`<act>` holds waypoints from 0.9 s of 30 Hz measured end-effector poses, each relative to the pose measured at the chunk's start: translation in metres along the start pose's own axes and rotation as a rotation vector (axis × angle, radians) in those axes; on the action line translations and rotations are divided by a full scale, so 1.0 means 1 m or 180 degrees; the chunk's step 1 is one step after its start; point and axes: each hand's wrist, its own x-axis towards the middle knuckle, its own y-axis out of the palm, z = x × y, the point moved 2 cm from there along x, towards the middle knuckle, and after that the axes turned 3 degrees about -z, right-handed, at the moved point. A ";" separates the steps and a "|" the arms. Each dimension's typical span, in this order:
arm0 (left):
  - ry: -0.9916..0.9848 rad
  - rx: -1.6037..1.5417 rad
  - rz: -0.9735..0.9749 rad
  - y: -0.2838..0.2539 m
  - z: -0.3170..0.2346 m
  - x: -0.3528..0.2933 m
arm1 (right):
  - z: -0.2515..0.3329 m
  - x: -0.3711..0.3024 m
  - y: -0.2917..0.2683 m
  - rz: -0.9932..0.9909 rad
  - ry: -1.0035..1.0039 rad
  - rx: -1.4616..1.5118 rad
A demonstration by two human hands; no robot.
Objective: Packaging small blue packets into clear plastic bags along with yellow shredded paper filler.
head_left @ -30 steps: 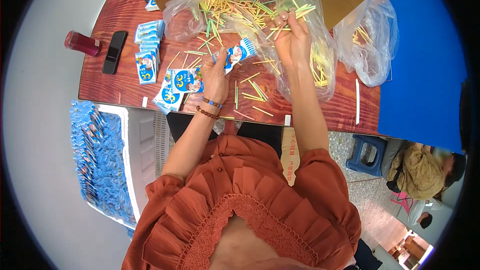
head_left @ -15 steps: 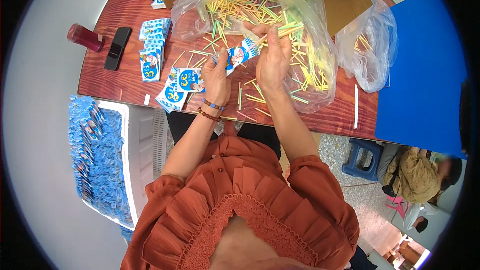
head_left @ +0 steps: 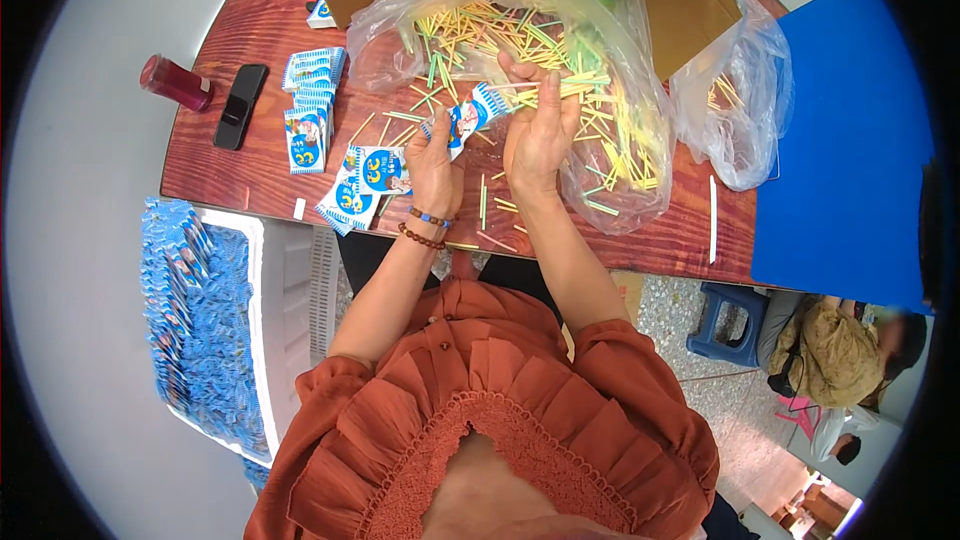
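My left hand (head_left: 435, 172) is closed on a small blue-and-white sachet (head_left: 474, 117), tilted with its upper end toward the right hand. In my right hand (head_left: 543, 140) several thin sticks (head_left: 585, 83), mostly yellow, are pinched between thumb and fingers. One pale pink stick (head_left: 520, 85) reaches from those fingers to the sachet's upper end; whether it goes inside cannot be made out. Beside the left wrist, more sachets (head_left: 352, 202) overlap on the table. A loose heap of yellow, green and pink sticks (head_left: 490, 35) lies just beyond the hands.
A clear plastic bag (head_left: 630, 205) and an open cardboard box (head_left: 690, 10) stand at the far side. On the left are a sachet stack (head_left: 308, 130), a phone (head_left: 240, 107), a red jar (head_left: 175, 83) and a white foam box (head_left: 258, 340) of blue sachets. A blue stool (head_left: 727, 325) stands right.
The right hand has come down slightly, and its stick bundle now lies flatter. The sachet's upper end has shifted a little left, away from the right fingers. The whole view has shifted slightly.
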 end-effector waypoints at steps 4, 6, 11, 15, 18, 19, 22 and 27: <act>-0.0011 0.0046 0.0024 -0.001 0.000 0.000 | -0.001 -0.001 -0.001 -0.0097 -0.0072 -0.0081; -0.0062 -0.0028 -0.0083 0.000 -0.001 -0.001 | 0.001 -0.005 0.002 -0.0111 -0.0071 -0.0002; -0.0041 0.0028 -0.0101 0.000 -0.003 -0.003 | -0.002 -0.004 -0.001 -0.0057 -0.0084 0.0102; 0.0052 0.0166 -0.0102 -0.004 -0.003 -0.001 | 0.000 -0.007 0.001 -0.0017 0.0088 -0.0502; 0.0122 0.0220 -0.0064 -0.005 -0.004 0.003 | -0.001 -0.005 0.005 0.0178 0.0012 -0.0973; 0.0117 0.0218 -0.0064 -0.003 -0.004 0.002 | 0.000 -0.004 0.006 0.0319 -0.0193 -0.1189; 0.0143 0.0238 0.0005 -0.001 -0.004 0.002 | -0.005 -0.005 0.009 0.0435 -0.0088 -0.1087; 0.0040 0.0000 0.0038 0.006 -0.005 0.002 | -0.010 -0.009 0.007 0.0615 0.0083 -0.1415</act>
